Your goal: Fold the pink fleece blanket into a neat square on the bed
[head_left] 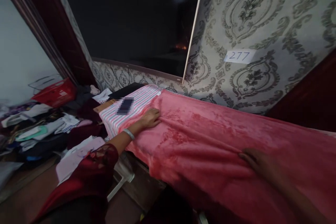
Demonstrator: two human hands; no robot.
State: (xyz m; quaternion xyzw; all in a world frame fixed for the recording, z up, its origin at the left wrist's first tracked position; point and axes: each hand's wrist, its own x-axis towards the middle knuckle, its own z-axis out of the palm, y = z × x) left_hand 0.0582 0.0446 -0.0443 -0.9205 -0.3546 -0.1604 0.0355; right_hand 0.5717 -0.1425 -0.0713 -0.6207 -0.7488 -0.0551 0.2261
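A pink fleece blanket (210, 136) is spread over a table against the wall. My left hand (150, 118) lies flat on its far left edge, fingers stretched out, a silver bangle on the wrist. Near the blanket's front edge my right hand (258, 162) rests flat on the fabric, fingers apart. Under the blanket's left end shows a striped pink and white cloth (136, 103) with a dark phone (125, 106) lying on it.
Piled clothes (39, 129) and a red basket (56, 92) sit on the floor at the left. A dark window (131, 17) and patterned wallpaper with a paper label reading 277 (239, 56) stand behind the table.
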